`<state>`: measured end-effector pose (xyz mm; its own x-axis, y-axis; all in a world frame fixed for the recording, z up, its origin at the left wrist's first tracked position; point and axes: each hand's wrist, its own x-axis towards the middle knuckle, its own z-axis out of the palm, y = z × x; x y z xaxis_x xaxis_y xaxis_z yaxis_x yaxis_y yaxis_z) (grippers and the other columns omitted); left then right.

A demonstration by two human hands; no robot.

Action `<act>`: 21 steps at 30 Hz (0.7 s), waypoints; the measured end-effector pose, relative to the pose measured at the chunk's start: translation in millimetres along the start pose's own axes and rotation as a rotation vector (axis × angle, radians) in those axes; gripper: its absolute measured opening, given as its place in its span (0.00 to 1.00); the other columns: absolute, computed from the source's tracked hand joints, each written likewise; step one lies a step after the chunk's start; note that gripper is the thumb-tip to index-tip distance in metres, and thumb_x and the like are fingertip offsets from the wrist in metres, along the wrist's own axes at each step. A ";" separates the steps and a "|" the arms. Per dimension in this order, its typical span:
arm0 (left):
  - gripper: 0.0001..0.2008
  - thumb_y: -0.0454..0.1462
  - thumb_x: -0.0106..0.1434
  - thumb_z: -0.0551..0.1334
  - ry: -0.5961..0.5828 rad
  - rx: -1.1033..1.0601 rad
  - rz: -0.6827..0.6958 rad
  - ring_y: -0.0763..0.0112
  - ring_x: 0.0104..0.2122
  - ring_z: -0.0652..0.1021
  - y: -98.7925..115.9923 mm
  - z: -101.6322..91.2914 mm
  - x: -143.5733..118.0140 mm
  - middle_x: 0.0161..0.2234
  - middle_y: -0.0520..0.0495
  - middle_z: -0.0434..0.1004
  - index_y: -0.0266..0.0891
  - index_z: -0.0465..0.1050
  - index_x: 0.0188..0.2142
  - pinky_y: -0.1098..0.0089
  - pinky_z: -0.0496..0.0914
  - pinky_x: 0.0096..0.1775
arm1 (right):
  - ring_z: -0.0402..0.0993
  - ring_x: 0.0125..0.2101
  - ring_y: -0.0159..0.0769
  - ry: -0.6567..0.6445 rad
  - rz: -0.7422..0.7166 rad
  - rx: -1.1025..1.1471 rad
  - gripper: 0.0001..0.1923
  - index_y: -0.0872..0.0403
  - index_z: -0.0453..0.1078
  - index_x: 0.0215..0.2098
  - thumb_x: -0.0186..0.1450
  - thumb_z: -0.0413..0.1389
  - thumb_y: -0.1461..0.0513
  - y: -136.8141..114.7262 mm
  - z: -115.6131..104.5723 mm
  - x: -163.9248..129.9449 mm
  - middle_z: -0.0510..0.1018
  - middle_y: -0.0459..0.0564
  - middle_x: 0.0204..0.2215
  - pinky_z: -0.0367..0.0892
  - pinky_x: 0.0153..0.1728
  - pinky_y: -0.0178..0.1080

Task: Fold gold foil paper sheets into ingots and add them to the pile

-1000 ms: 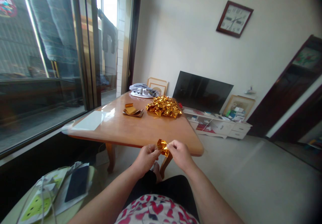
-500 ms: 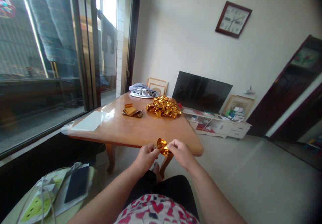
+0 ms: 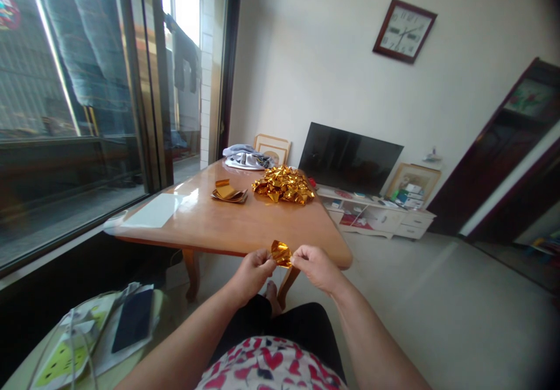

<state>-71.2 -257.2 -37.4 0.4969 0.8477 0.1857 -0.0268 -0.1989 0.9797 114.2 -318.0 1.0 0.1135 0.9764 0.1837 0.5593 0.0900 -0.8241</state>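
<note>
Slightly turned since a second ago, the foil [image 3: 281, 254] is held before the table's [image 3: 184, 226] near edge. Leftward, a paper stack [image 3: 228, 192] lies on it. The left hand [image 3: 254, 270], nearly closed, pinches the foil's left side; the right hand [image 3: 314, 266], likewise, its right. Farther right, the cabinet's [image 3: 388, 219] open shelves hold red and white items [image 3: 353, 220].

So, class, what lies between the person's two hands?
A piece of gold foil, pinched by the left hand and right hand, in the head view.
</note>
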 end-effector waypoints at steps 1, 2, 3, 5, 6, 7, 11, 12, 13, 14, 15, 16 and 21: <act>0.13 0.44 0.58 0.62 -0.016 -0.037 -0.008 0.76 0.24 0.64 1.4 0.1 -0.7 0.22 0.55 0.64 0.37 0.67 0.25 0.73 0.57 0.28 | 0.60 0.24 0.30 -0.016 0.009 0.017 0.09 0.55 0.68 0.25 0.59 0.56 0.58 1.1 -1.2 -0.2 0.68 0.41 0.22 0.55 0.26 0.32; 0.13 0.44 0.58 0.63 -0.027 -0.070 -0.018 0.76 0.24 0.64 2.6 0.2 -1.5 0.22 0.55 0.64 0.37 0.67 0.25 0.73 0.57 0.28 | 0.60 0.24 0.30 -0.030 0.021 0.032 0.09 0.55 0.68 0.25 0.60 0.56 0.58 2.1 -2.1 -0.6 0.68 0.41 0.22 0.55 0.26 0.32; 0.14 0.44 0.58 0.63 -0.037 -0.094 -0.028 0.76 0.23 0.63 3.6 0.3 -2.2 0.22 0.55 0.63 0.37 0.66 0.25 0.73 0.57 0.28 | 0.59 0.24 0.29 -0.041 0.033 0.045 0.09 0.55 0.67 0.25 0.60 0.57 0.58 2.9 -2.9 -1.0 0.67 0.41 0.21 0.54 0.26 0.32; 0.14 0.45 0.59 0.63 -0.048 -0.107 -0.044 0.76 0.23 0.62 4.7 0.3 -3.6 0.21 0.56 0.63 0.37 0.66 0.25 0.72 0.57 0.28 | 0.58 0.24 0.29 -0.061 0.060 0.061 0.09 0.55 0.67 0.26 0.60 0.57 0.58 4.1 -4.3 -2.1 0.67 0.40 0.21 0.54 0.26 0.33; 0.14 0.44 0.59 0.63 -0.052 -0.098 -0.049 0.77 0.23 0.62 4.7 0.2 -4.1 0.21 0.56 0.63 0.37 0.66 0.25 0.72 0.56 0.28 | 0.58 0.24 0.29 -0.072 0.072 0.062 0.09 0.55 0.67 0.26 0.60 0.57 0.58 4.4 -5.0 -2.5 0.66 0.40 0.21 0.54 0.26 0.33; 0.14 0.44 0.59 0.63 -0.052 -0.083 -0.052 0.77 0.23 0.61 4.5 0.0 -4.5 0.21 0.56 0.63 0.37 0.66 0.25 0.72 0.56 0.28 | 0.58 0.25 0.29 -0.087 0.080 0.059 0.09 0.55 0.68 0.26 0.60 0.58 0.58 4.4 -5.6 -2.8 0.67 0.40 0.22 0.54 0.26 0.33; 0.12 0.41 0.60 0.61 -0.048 -0.017 -0.035 0.77 0.23 0.62 1.5 -0.8 -4.0 0.22 0.56 0.63 0.37 0.65 0.26 0.72 0.56 0.28 | 0.60 0.26 0.30 -0.090 0.063 0.042 0.11 0.55 0.70 0.28 0.61 0.57 0.55 3.1 -7.3 -1.2 0.69 0.42 0.23 0.56 0.28 0.33; 0.11 0.41 0.60 0.61 -0.052 -0.001 -0.025 0.77 0.23 0.62 0.7 -0.8 -3.7 0.22 0.56 0.63 0.37 0.64 0.26 0.72 0.56 0.28 | 0.61 0.26 0.31 -0.067 0.048 0.041 0.12 0.55 0.70 0.29 0.62 0.57 0.54 2.8 -7.1 -0.1 0.70 0.42 0.24 0.58 0.29 0.34; 0.11 0.41 0.60 0.60 -0.058 0.015 -0.015 0.77 0.23 0.62 0.0 -0.7 -3.5 0.22 0.56 0.62 0.38 0.64 0.26 0.72 0.55 0.27 | 0.63 0.27 0.31 -0.040 0.033 0.041 0.13 0.55 0.70 0.29 0.63 0.56 0.54 2.9 -6.6 1.2 0.71 0.43 0.25 0.59 0.30 0.34; 0.11 0.41 0.61 0.60 -0.066 0.036 -0.005 0.77 0.23 0.61 -0.5 -0.5 -3.4 0.22 0.56 0.62 0.38 0.64 0.26 0.72 0.54 0.27 | 0.64 0.28 0.32 -0.015 0.018 0.039 0.13 0.55 0.71 0.29 0.63 0.56 0.53 3.1 -5.8 2.5 0.72 0.44 0.25 0.60 0.30 0.34; 0.12 0.41 0.61 0.60 -0.076 0.059 0.004 0.77 0.23 0.61 -0.9 -0.3 -3.5 0.22 0.56 0.62 0.38 0.63 0.25 0.72 0.54 0.27 | 0.65 0.28 0.33 0.005 0.003 0.034 0.13 0.55 0.71 0.30 0.63 0.56 0.53 3.7 -4.8 3.7 0.73 0.44 0.26 0.60 0.31 0.35; 0.12 0.41 0.62 0.59 -0.086 0.081 0.013 0.77 0.22 0.61 -1.2 0.0 -3.7 0.22 0.56 0.62 0.38 0.63 0.25 0.72 0.54 0.26 | 0.66 0.28 0.33 0.020 -0.009 0.026 0.13 0.55 0.71 0.29 0.63 0.56 0.53 4.5 -3.8 4.6 0.73 0.44 0.26 0.61 0.31 0.35; 0.12 0.42 0.62 0.60 -0.119 0.136 0.026 0.75 0.23 0.64 -1.8 -1.0 -4.5 0.22 0.54 0.66 0.38 0.65 0.26 0.72 0.55 0.27 | 0.66 0.27 0.33 0.053 -0.051 -0.021 0.11 0.54 0.70 0.27 0.63 0.55 0.56 8.5 -1.2 5.0 0.73 0.44 0.24 0.61 0.29 0.34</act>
<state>-74.3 -260.2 -40.0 0.5968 0.7790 0.1923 0.0729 -0.2912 0.9539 120.5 -312.6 -4.5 0.1274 0.9588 0.2540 0.5828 0.1348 -0.8013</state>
